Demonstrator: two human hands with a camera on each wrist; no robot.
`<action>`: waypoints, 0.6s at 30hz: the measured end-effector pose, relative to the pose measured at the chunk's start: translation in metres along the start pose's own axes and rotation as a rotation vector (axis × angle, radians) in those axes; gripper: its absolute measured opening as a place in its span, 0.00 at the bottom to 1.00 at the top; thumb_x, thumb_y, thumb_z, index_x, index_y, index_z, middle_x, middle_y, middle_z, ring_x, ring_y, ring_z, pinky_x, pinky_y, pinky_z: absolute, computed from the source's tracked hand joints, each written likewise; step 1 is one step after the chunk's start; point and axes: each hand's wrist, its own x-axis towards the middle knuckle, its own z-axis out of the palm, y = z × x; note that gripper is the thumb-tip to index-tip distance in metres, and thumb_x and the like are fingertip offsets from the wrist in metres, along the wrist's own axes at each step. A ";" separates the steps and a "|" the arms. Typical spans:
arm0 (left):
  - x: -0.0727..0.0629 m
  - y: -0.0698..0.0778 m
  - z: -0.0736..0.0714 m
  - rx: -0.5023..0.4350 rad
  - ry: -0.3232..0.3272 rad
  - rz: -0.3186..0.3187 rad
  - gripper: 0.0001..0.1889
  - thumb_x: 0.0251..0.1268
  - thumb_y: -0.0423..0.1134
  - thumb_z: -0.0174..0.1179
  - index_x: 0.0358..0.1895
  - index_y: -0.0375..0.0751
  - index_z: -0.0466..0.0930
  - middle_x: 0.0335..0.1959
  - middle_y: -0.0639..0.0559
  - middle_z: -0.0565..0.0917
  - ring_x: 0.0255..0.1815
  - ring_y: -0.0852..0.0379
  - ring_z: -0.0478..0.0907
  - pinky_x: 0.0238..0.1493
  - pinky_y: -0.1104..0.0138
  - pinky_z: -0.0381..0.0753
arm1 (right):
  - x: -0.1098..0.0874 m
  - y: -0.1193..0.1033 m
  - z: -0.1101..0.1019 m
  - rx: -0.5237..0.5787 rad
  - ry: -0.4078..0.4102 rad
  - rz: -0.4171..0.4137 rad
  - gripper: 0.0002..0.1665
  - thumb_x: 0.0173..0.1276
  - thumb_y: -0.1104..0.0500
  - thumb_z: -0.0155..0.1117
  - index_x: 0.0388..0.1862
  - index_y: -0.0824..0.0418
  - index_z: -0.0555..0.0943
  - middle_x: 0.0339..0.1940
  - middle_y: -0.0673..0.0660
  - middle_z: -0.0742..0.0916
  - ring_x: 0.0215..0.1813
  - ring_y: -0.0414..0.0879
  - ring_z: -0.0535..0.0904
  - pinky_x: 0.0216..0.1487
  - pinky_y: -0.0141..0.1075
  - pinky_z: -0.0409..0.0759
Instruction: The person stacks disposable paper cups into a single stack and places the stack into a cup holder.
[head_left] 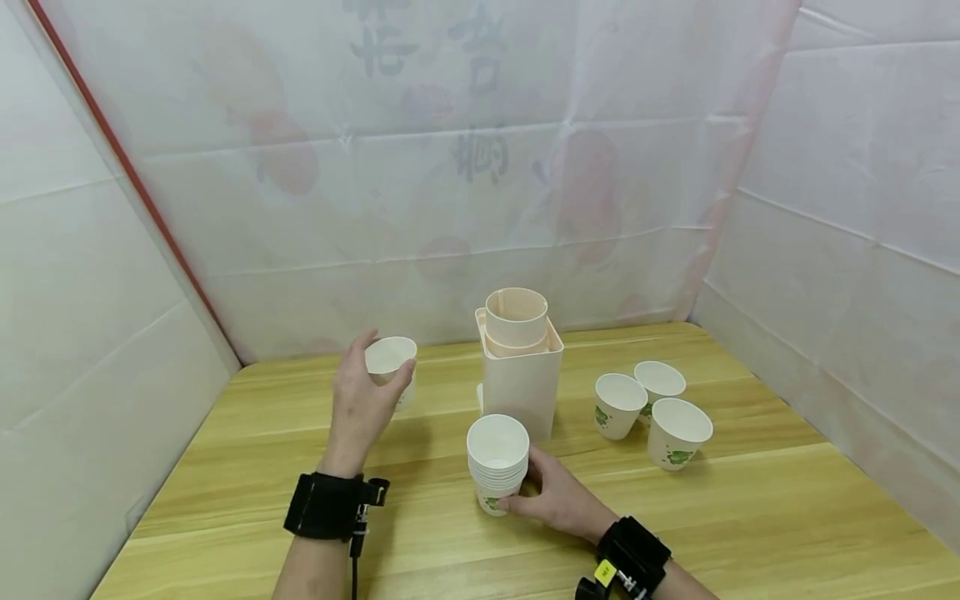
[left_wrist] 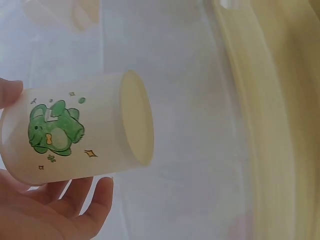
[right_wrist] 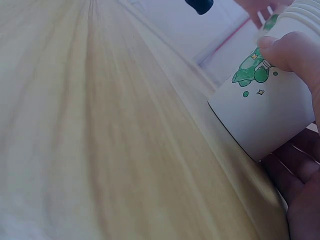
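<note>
Paper cups (head_left: 619, 408) are standing near a cream container (head_left: 522, 392). Right hand (head_left: 558, 497) is gripping a cup stack (head_left: 496, 477) partly hiding that container, left hand (head_left: 362, 404) a single cup (left_wrist: 97, 125).

READABLE TEXT: none for certain | white cloth wall (head_left: 360, 208): carrying large, faint Chinese-style characters (head_left: 480, 154), showing too dimly to read | yellow tag (head_left: 605, 572) on right wristband (head_left: 637, 546): bearing tiny dark marks, staying illegible

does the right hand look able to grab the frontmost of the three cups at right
Probably not right now: the right hand is holding the cup stack. Were it free, nothing seems to block its way to the frontmost cup.
</note>
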 end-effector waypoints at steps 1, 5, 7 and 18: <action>0.000 0.003 0.000 -0.007 -0.001 0.015 0.38 0.51 0.56 0.64 0.64 0.44 0.62 0.57 0.44 0.70 0.51 0.48 0.69 0.43 0.54 0.75 | 0.000 0.000 0.000 -0.005 0.004 0.004 0.39 0.56 0.61 0.69 0.64 0.48 0.64 0.59 0.50 0.75 0.61 0.48 0.68 0.61 0.39 0.62; -0.003 0.012 0.000 -0.033 -0.036 0.082 0.38 0.53 0.56 0.63 0.65 0.45 0.61 0.57 0.46 0.71 0.53 0.49 0.68 0.44 0.54 0.74 | -0.001 0.000 0.000 -0.020 0.014 0.021 0.39 0.55 0.59 0.70 0.64 0.48 0.64 0.59 0.49 0.75 0.61 0.47 0.69 0.61 0.38 0.62; -0.004 0.017 -0.001 -0.046 -0.062 0.110 0.37 0.53 0.56 0.62 0.65 0.46 0.61 0.58 0.48 0.70 0.54 0.50 0.68 0.45 0.54 0.74 | -0.001 0.000 0.000 -0.023 0.016 0.028 0.39 0.55 0.59 0.70 0.64 0.48 0.64 0.58 0.49 0.75 0.61 0.47 0.69 0.61 0.38 0.62; -0.012 0.046 -0.001 -0.176 -0.180 0.243 0.32 0.55 0.52 0.62 0.63 0.49 0.64 0.54 0.55 0.74 0.48 0.58 0.73 0.46 0.60 0.74 | -0.001 0.000 0.000 -0.014 0.013 0.036 0.39 0.55 0.59 0.70 0.64 0.47 0.64 0.58 0.49 0.75 0.60 0.47 0.69 0.61 0.41 0.63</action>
